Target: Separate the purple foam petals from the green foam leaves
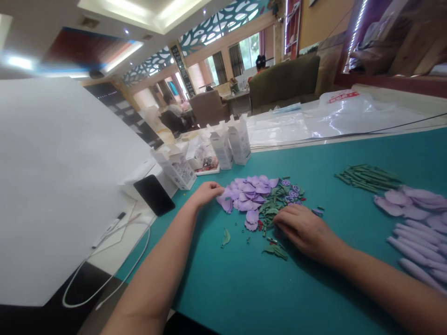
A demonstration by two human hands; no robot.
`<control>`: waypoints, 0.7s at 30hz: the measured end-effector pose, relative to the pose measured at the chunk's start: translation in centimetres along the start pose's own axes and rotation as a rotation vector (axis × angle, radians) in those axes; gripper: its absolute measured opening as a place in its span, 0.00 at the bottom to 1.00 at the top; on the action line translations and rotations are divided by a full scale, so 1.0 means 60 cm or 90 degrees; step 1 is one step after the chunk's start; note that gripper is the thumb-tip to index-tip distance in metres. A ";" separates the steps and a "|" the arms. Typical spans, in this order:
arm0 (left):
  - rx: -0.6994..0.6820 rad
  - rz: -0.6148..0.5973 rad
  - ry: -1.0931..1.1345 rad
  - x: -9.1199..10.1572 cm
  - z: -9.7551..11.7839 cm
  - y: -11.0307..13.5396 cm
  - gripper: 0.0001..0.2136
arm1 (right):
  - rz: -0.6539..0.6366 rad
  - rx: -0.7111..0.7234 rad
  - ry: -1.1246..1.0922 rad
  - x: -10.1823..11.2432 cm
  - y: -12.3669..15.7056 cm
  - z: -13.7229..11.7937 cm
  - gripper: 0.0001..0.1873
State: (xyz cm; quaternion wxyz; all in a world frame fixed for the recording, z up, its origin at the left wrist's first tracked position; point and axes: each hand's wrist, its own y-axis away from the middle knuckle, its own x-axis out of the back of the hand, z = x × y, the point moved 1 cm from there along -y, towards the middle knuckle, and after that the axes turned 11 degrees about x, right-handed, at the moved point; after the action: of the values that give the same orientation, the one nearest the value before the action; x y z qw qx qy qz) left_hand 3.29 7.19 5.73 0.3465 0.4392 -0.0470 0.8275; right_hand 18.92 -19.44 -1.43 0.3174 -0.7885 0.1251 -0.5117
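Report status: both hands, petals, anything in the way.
Left hand at purple petals, grip unclear. Right hand at green leaves, grip unclear. Petals heaped against leaves; neither hand visibly blocked.

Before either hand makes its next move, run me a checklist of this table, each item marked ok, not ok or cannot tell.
1. Left hand at the edge of the purple petals: ok.
2. Right hand gripping a piece: cannot tell; its fingertips are hard to make out.
3. Petals apart from the green leaves: not ok, the heaps meet.
4. Green stems bunched separately: ok.
5. White cable clear of both hands: ok.
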 end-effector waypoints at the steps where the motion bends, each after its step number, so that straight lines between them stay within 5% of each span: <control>1: -0.003 0.008 0.004 -0.004 0.003 -0.006 0.16 | 0.000 0.000 0.002 0.000 0.000 0.000 0.13; 11: 0.028 0.024 -0.128 0.022 -0.042 0.011 0.05 | -0.010 -0.001 -0.004 -0.005 0.002 0.003 0.13; 21: 0.038 0.037 -0.258 -0.013 -0.040 0.003 0.07 | -0.013 -0.003 0.009 -0.006 0.003 0.003 0.13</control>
State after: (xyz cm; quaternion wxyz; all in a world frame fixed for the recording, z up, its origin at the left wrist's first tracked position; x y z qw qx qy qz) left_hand 1.82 7.58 3.73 0.2927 0.6051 -0.1038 0.7331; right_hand 18.93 -19.33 -1.81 0.3096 -0.7866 0.1206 -0.5205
